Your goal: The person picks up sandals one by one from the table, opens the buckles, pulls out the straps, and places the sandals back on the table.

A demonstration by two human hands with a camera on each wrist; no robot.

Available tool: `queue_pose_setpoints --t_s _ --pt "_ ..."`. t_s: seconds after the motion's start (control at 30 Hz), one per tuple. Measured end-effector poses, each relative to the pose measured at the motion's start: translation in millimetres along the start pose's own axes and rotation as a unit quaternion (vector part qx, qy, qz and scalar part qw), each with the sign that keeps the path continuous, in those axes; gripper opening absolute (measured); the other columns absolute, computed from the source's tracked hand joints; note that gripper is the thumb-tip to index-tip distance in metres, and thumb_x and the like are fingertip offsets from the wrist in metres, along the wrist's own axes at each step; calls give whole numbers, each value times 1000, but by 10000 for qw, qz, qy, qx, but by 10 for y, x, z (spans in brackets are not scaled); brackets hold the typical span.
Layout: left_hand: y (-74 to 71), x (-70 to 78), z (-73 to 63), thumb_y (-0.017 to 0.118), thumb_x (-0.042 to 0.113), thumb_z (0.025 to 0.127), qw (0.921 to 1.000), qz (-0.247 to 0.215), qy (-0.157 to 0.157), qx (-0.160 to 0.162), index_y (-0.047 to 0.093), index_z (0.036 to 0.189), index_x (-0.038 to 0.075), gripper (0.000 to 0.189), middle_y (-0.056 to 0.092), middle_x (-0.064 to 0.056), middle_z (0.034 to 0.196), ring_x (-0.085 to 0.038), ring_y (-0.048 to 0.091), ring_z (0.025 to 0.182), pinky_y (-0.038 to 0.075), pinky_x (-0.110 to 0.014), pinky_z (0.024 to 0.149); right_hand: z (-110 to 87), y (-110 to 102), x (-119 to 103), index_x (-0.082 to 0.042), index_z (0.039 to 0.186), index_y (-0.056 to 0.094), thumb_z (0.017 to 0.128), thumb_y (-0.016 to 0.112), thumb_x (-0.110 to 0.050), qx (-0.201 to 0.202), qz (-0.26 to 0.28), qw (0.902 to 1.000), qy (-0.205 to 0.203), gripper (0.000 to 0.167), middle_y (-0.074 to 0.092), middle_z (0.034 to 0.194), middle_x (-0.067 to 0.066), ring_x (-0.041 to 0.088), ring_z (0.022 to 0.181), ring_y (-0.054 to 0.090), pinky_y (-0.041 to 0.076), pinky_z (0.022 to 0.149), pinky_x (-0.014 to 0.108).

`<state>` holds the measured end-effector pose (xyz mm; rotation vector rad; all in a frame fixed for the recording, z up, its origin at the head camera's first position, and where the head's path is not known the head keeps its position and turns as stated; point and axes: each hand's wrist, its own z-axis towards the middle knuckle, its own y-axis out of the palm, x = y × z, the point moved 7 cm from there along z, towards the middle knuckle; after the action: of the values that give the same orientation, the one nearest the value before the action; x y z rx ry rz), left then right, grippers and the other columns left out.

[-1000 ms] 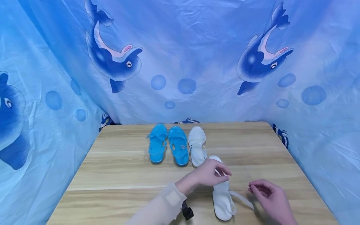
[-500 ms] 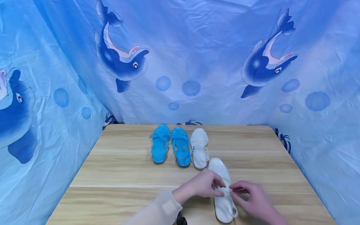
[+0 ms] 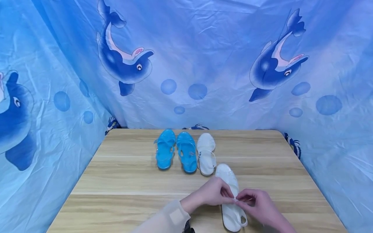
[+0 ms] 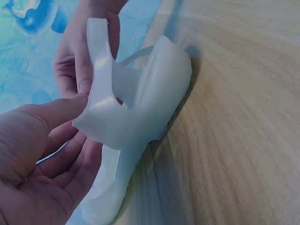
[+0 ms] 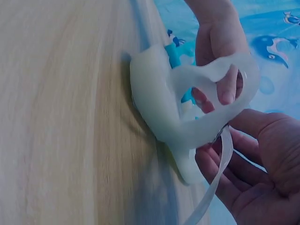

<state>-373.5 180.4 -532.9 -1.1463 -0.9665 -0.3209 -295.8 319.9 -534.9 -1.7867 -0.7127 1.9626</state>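
A white jelly sandal lies on the table in front of me, toe pointing away. My left hand comes over it from the left, thumb and fingers pinching a strap above the sole. From the right, my right hand pinches the strap near a small metal buckle, fingertips nearly meeting the left ones. In the right wrist view a loose strap end hangs below the buckle. The heel loop stands at the sandal's near end. Fingers partly hide the buckle.
A second white sandal stands just beyond, beside two blue sandals in a row toward the back of the wooden table. Blue dolphin-printed cloth surrounds the table at the back and sides.
My right hand has moved left onto the sandal and taken hold of its strap, which stuck out rightward earlier. My left hand has come nearer along the sandal. The other sandals stayed put.
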Motion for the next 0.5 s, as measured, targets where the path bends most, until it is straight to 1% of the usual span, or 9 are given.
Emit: queue_pose_setpoints --t_s 0.1,0.23,0.43,0.5 --pt "2 -55 2 86 19 91 9991 -378 -206 13 85 92 10 9 81 6 79 17 60 64 55 -10 66 1 -3 43 -15 103 79 94 82 -24 -92 296 9995 56 12 80 98 -2 0 86 73 63 74 23" --pt "3 -105 -7 87 17 90 9977 -591 -329 54 85 91 10 7 80 7 77 15 61 64 56 -11 65 -18 14 76 -9 104 78 95 81 -18 -140 618 9980 60 13 79 99 4 2 86 73 64 73 24" --pt "-12 -143 -18 88 17 89 9958 -791 -449 95 85 91 10 7 80 7 77 12 62 65 56 -12 65 -21 19 114 -9 105 77 97 79 -18 -232 724 9968 257 12 78 103 6 3 88 73 63 74 24" --pt "-11 -155 -28 89 16 88 9948 -866 -511 137 85 90 10 7 80 5 77 11 63 65 56 -12 65 -30 20 134 -9 106 76 97 78 -18 -232 744 9966 249 12 78 104 6 3 89 73 63 75 23"
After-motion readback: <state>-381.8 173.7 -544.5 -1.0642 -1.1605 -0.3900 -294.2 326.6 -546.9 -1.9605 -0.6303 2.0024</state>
